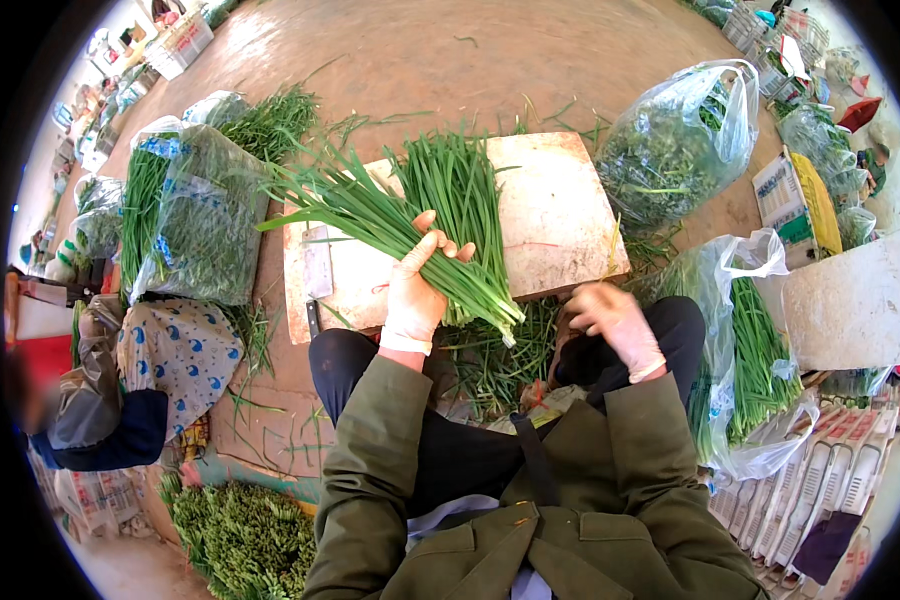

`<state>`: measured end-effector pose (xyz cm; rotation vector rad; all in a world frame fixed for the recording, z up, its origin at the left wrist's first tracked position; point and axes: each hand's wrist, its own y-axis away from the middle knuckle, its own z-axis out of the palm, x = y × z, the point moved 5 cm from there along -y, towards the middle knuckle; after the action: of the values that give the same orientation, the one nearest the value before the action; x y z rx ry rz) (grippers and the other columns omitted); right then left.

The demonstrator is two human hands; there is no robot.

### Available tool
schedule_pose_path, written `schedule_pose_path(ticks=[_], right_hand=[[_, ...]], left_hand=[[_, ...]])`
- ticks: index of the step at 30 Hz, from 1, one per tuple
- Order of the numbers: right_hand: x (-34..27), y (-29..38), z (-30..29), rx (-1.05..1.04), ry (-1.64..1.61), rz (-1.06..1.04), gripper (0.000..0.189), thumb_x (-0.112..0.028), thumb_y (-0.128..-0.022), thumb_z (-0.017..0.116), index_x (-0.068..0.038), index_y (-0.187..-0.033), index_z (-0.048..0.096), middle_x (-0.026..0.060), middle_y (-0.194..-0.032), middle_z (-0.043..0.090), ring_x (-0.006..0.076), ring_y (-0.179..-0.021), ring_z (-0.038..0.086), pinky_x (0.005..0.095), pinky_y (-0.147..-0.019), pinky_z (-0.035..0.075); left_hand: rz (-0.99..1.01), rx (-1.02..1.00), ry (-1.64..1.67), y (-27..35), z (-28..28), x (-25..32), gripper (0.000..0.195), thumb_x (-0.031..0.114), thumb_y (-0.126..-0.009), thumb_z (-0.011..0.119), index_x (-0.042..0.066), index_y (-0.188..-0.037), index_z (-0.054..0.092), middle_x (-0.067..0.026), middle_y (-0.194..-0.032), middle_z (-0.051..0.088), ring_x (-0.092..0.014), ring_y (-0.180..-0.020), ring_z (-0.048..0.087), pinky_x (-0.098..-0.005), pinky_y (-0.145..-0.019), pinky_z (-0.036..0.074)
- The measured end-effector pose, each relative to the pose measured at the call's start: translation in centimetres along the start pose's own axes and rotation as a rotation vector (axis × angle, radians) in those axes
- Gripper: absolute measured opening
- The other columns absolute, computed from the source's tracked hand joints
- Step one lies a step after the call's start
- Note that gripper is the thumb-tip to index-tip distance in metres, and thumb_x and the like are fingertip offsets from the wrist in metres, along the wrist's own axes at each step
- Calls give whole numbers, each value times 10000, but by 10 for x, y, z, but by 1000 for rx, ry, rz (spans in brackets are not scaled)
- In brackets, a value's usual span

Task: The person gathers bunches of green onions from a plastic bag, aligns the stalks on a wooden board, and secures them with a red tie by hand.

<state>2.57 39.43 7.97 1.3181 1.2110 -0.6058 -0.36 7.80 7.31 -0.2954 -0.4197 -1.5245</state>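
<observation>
My left hand (414, 296), in a thin pale glove, grips a bunch of long flat green leaves, apparently garlic chives (367, 206). The leaf tips point up and left; the pale cut ends stick out at lower right. Beneath it, a second pile of chives (457, 187) lies on a worn pale board (551, 214). My right hand (619, 326), gloved too and blurred, hovers off the board's near right corner with its fingers loosely apart and nothing visible in them. A cleaver (317, 262) with a black handle rests on the board's left part.
Plastic bags of greens stand at left (202, 217), far right (675, 150) and near right (750, 352). Leaf scraps (502, 360) lie between my knees. Bundled green stalks (244, 536) sit at lower left. Another person (105, 405) is close on the left. White crates (802, 480) are at right.
</observation>
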Motion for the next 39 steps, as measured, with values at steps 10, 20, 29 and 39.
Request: schedule_pose_path(ticks=[10, 20, 29, 39], right_hand=[[7, 5, 95, -310, -249, 54, 292, -287, -1054, 651, -23, -949, 717, 32, -761, 706, 96, -662, 649, 250, -633, 520], [9, -11, 31, -56, -522, -42, 268, -227, -1038, 658, -31, -869, 727, 7, -668, 655, 92, -580, 591, 242, -583, 477], [32, -32, -110, 748, -1120, -284, 399, -387, -1075, 592, -52, -1284, 652, 97, -1244, 697, 217, -1076, 671, 337, -847, 529], [-48, 19, 113, -39, 709, -593, 463, -414, -832, 829, -44, -1059, 669, 117, -823, 695, 315, -767, 709, 425, -700, 555]], left_hand=[[29, 112, -48, -1, -5, -8, 213, 222, -1066, 633, 107, -1245, 621, 12, -873, 569, -158, -836, 585, -539, -1001, 547], [-176, 186, -100, 3, -8, -17, 201, 266, -1045, 674, 90, -1138, 643, 4, -830, 570, -168, -787, 588, -451, -839, 578], [-207, 243, -136, 7, -19, -11, 189, 236, -1044, 674, 75, -1133, 632, -5, -820, 563, -178, -732, 567, -414, -752, 554], [-215, 338, -198, 5, -18, -30, 150, 232, -1018, 716, 91, -1046, 674, 3, -768, 580, -173, -681, 571, -413, -735, 576]])
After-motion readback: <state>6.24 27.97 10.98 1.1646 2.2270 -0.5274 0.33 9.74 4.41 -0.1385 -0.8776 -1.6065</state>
